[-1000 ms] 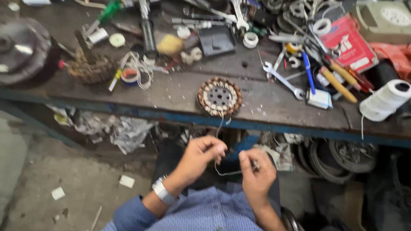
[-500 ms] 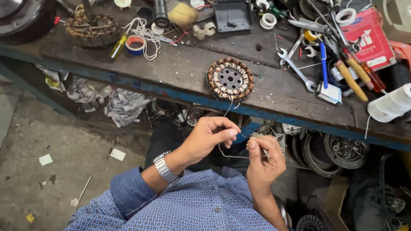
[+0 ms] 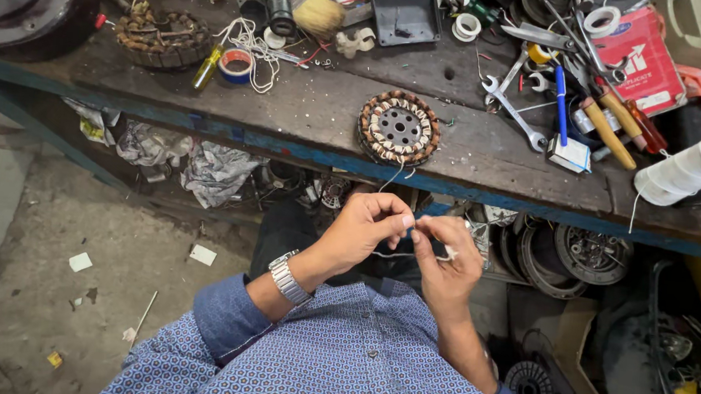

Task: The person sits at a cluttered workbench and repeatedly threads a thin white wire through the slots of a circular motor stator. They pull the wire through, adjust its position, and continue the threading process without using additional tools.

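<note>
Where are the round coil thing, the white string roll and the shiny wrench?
round coil (image 3: 399, 128), head view, on its dark centre.
white string roll (image 3: 686, 172), head view, on its wound side.
wrench (image 3: 513, 113), head view, on its shaft.

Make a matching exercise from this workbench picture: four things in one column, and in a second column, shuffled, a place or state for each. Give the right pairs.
Things
1. thin wire
2. wound stator
3. spool of white thread
4. wristwatch

Places or states
A. lying on its side at the right end of the bench
B. on the left hand's wrist
C. pinched between the left hand and the right hand
D. flat near the front edge of the bench, above the hands

Pairs: 1-C, 2-D, 3-A, 4-B
</note>
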